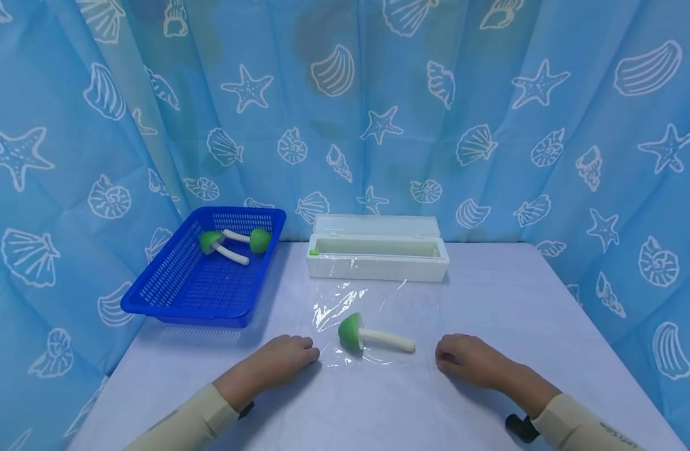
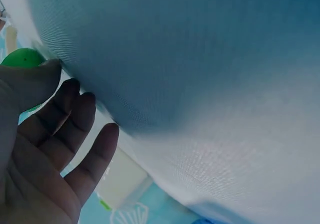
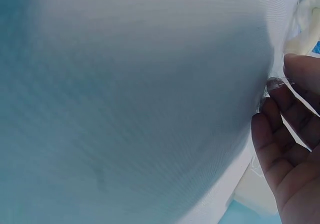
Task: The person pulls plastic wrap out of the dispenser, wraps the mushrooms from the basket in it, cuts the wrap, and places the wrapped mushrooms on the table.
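A sheet of clear cling film (image 1: 333,313) lies on the table, reaching from the white dispenser box (image 1: 378,268) toward me. On or under it, I cannot tell which, rests a toy mushroom (image 1: 378,336) with a green cap to the left and a white stem. My left hand (image 1: 282,360) pinches the film's near left corner low at the tabletop; the film barely shows there. With thumb and forefinger my right hand (image 3: 295,119) pinches the near right corner, where wrinkled film shows at the fingertips. The green cap (image 2: 24,58) appears beyond my left thumb.
At the left stands a blue slotted basket (image 1: 209,313) with two more green-capped mushrooms (image 1: 260,240) inside. The dispenser's lid (image 1: 375,225) is raised, and a small green piece (image 1: 314,252) sits on its left end. A blue shell-patterned curtain (image 1: 345,138) hangs behind the table.
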Action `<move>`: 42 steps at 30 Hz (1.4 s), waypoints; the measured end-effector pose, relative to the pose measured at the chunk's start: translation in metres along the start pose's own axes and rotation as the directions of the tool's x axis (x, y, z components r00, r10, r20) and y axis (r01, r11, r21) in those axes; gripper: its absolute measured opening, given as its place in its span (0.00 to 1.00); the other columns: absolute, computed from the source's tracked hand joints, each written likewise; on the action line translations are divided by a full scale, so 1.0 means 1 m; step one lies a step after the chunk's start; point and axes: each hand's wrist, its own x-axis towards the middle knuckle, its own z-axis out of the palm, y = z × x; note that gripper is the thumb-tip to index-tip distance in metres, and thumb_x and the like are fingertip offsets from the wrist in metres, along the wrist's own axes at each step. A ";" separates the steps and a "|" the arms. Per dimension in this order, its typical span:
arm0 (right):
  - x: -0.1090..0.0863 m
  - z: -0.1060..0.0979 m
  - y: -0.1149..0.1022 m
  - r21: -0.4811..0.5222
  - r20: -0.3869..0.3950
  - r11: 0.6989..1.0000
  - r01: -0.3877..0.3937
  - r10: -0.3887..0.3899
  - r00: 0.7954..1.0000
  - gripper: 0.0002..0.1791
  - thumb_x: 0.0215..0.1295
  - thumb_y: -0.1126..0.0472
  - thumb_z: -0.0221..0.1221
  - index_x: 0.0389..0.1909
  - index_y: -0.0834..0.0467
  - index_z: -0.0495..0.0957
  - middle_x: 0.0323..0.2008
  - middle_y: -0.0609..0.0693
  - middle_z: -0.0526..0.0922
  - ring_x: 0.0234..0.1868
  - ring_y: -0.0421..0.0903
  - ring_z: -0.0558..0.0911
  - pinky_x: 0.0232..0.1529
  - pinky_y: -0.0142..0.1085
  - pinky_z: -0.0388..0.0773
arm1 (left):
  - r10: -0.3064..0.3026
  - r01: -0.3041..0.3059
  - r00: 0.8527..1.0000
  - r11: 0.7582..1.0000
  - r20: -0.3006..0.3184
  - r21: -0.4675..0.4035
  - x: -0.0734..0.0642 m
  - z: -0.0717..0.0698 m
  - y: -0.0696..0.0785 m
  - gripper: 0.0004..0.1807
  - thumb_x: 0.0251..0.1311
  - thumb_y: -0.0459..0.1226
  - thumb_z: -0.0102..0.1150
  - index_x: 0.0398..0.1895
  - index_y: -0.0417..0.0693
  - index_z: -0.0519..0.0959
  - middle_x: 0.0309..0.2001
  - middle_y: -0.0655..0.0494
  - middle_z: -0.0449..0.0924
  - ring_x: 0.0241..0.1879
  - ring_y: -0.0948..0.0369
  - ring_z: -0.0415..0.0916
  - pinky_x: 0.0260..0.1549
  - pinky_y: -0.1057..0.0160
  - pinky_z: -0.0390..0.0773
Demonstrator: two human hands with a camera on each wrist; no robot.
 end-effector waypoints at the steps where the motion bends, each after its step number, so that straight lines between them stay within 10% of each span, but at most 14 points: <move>1: 0.000 0.000 -0.001 0.011 0.008 1.000 -0.006 0.006 1.000 0.06 0.62 0.58 0.64 0.32 0.43 0.78 0.27 0.32 0.74 0.33 0.34 0.75 0.42 0.39 0.76 | 0.004 -0.004 1.000 1.000 -0.004 0.007 0.000 0.001 0.000 0.02 0.66 0.36 0.57 0.35 0.52 0.77 0.27 0.61 0.68 0.24 0.64 0.66 0.23 0.63 0.70; 10: -0.005 -0.003 -0.003 -0.001 -0.032 1.000 -0.008 0.008 0.999 0.06 0.61 0.58 0.65 0.33 0.42 0.79 0.29 0.30 0.74 0.34 0.33 0.76 0.41 0.38 0.77 | -0.058 0.041 0.991 0.990 -0.120 -0.135 -0.008 0.001 -0.007 0.01 0.66 0.35 0.57 0.36 0.50 0.77 0.36 0.62 0.73 0.33 0.65 0.72 0.34 0.65 0.77; 21: 0.002 -0.008 -0.004 0.045 -0.034 0.993 -0.113 0.115 0.993 0.05 0.62 0.60 0.65 0.33 0.45 0.80 0.28 0.35 0.77 0.33 0.37 0.77 0.42 0.41 0.78 | -0.156 0.124 0.987 0.874 -0.029 -0.470 -0.010 0.003 -0.018 0.04 0.65 0.32 0.57 0.41 0.48 0.78 0.38 0.61 0.80 0.43 0.62 0.78 0.46 0.57 0.77; 26: 0.001 -0.010 -0.004 0.038 -0.032 0.993 -0.110 0.112 0.993 0.04 0.62 0.59 0.65 0.33 0.45 0.80 0.28 0.35 0.78 0.34 0.37 0.77 0.42 0.41 0.78 | -0.103 0.099 0.995 0.912 0.011 -0.397 -0.007 0.005 -0.015 0.11 0.59 0.41 0.66 0.44 0.51 0.82 0.40 0.65 0.78 0.43 0.64 0.76 0.46 0.60 0.76; 32: 0.002 -0.010 -0.003 0.046 -0.026 0.993 -0.108 0.109 0.994 0.04 0.62 0.60 0.64 0.34 0.46 0.80 0.29 0.36 0.78 0.33 0.37 0.77 0.42 0.42 0.78 | 0.014 -0.030 0.993 0.990 -0.120 -0.135 0.005 0.008 -0.011 0.03 0.59 0.36 0.64 0.33 0.56 0.82 0.29 0.64 0.70 0.27 0.65 0.69 0.28 0.66 0.71; 38: 0.001 -0.008 -0.005 0.051 -0.021 0.993 -0.103 0.104 0.994 0.04 0.63 0.59 0.64 0.33 0.45 0.80 0.28 0.35 0.77 0.32 0.36 0.76 0.41 0.41 0.77 | -0.044 0.031 0.997 0.985 -0.070 -0.168 0.005 0.005 -0.010 0.03 0.64 0.33 0.58 0.33 0.51 0.77 0.29 0.63 0.68 0.28 0.65 0.68 0.30 0.65 0.74; 42: -0.001 -0.009 -0.005 0.045 -0.032 0.993 -0.111 0.112 0.993 0.04 0.62 0.59 0.65 0.33 0.46 0.80 0.28 0.35 0.78 0.33 0.37 0.77 0.41 0.42 0.78 | -0.141 0.123 0.989 0.932 -0.031 -0.341 0.000 0.002 -0.014 0.03 0.67 0.33 0.55 0.37 0.51 0.78 0.34 0.66 0.72 0.36 0.67 0.73 0.39 0.64 0.77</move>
